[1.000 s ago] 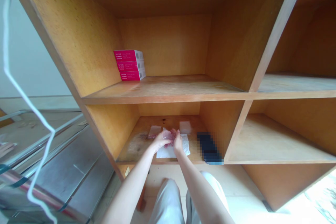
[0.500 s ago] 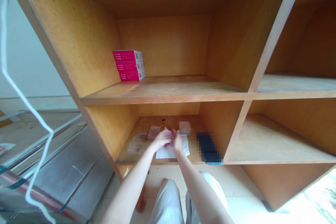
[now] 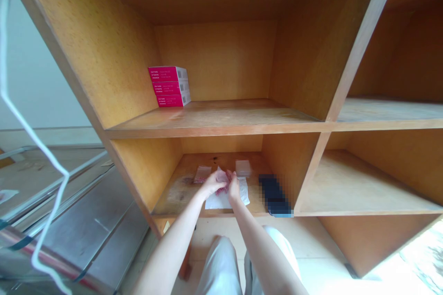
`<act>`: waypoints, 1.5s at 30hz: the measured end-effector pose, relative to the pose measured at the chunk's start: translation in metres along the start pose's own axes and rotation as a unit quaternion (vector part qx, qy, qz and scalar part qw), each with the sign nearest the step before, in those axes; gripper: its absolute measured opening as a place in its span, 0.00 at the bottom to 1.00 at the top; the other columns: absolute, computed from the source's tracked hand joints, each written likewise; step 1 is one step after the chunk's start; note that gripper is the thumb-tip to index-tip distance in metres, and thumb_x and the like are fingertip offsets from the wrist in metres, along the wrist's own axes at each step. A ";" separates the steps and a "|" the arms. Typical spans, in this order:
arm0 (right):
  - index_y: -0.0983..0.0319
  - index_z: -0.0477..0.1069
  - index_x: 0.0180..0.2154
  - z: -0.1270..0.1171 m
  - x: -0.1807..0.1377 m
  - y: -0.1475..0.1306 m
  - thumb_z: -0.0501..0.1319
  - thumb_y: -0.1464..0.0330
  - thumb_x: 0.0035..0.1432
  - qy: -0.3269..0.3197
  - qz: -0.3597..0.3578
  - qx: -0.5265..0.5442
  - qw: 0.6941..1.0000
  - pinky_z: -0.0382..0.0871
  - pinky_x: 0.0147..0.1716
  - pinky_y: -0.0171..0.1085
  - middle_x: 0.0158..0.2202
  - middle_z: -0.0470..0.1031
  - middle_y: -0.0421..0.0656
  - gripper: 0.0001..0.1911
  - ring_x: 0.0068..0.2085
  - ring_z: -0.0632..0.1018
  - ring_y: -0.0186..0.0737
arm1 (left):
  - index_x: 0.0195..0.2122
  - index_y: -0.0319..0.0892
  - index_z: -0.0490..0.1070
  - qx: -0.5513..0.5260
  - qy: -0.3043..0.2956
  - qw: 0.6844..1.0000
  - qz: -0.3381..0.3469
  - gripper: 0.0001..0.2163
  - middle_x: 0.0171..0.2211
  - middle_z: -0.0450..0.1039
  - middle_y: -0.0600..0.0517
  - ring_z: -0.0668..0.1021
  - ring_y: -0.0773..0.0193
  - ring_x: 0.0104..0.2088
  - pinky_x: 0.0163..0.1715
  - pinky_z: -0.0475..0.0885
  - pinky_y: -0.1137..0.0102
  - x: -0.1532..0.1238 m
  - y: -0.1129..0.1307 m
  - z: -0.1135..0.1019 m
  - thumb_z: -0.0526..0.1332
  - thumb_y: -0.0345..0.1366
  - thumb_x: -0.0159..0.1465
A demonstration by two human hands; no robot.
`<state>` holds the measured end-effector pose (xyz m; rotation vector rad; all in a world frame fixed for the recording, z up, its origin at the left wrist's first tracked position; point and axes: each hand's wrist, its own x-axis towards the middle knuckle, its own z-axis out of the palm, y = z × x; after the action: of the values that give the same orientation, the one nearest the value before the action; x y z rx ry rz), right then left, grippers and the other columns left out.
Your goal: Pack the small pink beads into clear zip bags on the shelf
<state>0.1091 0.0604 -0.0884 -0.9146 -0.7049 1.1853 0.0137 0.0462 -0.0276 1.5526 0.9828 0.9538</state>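
Observation:
Both my hands meet over a white sheet (image 3: pixel 216 203) on the lower shelf. My left hand (image 3: pixel 210 185) is closed around what looks like a small clear plastic bag (image 3: pixel 221 176). Beside it, the fingers of my right hand (image 3: pixel 234 188) are drawn together at the bag's edge, and whatever they pinch is too small to make out. Small red pieces (image 3: pixel 221 191) lie in a heap below the hands, partly hidden by them. To the left is another clear bag (image 3: pixel 202 174) with some red pieces at its bottom. Behind my right hand a clear flat bag (image 3: pixel 243 168) lies on the wood.
A dark pixelated object (image 3: pixel 275 195) lies at the right of the lower shelf (image 3: pixel 176 196). Three stacked pink boxes (image 3: pixel 169 86) stand on the upper shelf (image 3: pixel 235 113). A wooden divider (image 3: pixel 313 170) bounds the right side. A white cable (image 3: pixel 51 154) hangs at the left.
My hands stay in nearly the same place, with only slight finger movement at the bag. The view has shifted very slightly.

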 end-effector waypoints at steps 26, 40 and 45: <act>0.60 0.71 0.43 -0.001 0.000 0.002 0.45 0.54 0.55 -0.004 -0.001 0.000 1.000 0.64 0.46 0.39 0.45 0.73 0.44 0.25 0.47 0.73 0.42 | 0.35 0.39 0.71 0.021 0.046 0.998 0.034 0.11 0.36 0.75 0.46 0.75 0.60 0.40 0.45 0.65 0.64 -0.001 0.001 0.004 0.64 0.36 0.50; 0.62 0.70 0.43 0.000 -0.002 -0.002 0.43 0.55 0.56 -0.008 -0.010 0.009 1.000 0.64 0.45 0.38 0.44 0.74 0.46 0.26 0.47 0.73 0.42 | 0.36 0.40 0.70 -0.019 0.063 0.998 0.022 0.11 0.39 0.74 0.47 0.74 0.61 0.41 0.46 0.65 0.64 -0.001 -0.007 -0.002 0.63 0.35 0.51; 0.64 0.69 0.42 0.000 -0.003 -0.005 0.43 0.56 0.55 -0.002 -0.009 0.031 0.999 0.65 0.44 0.38 0.43 0.74 0.48 0.25 0.46 0.73 0.42 | 0.36 0.40 0.70 -0.034 0.068 0.997 0.026 0.12 0.40 0.73 0.48 0.73 0.61 0.43 0.47 0.63 0.65 -0.004 -0.006 -0.005 0.64 0.35 0.51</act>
<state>0.1105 0.0570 -0.0841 -0.8529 -0.6754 1.1876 0.0066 0.0452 -0.0332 1.4776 0.9996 1.1303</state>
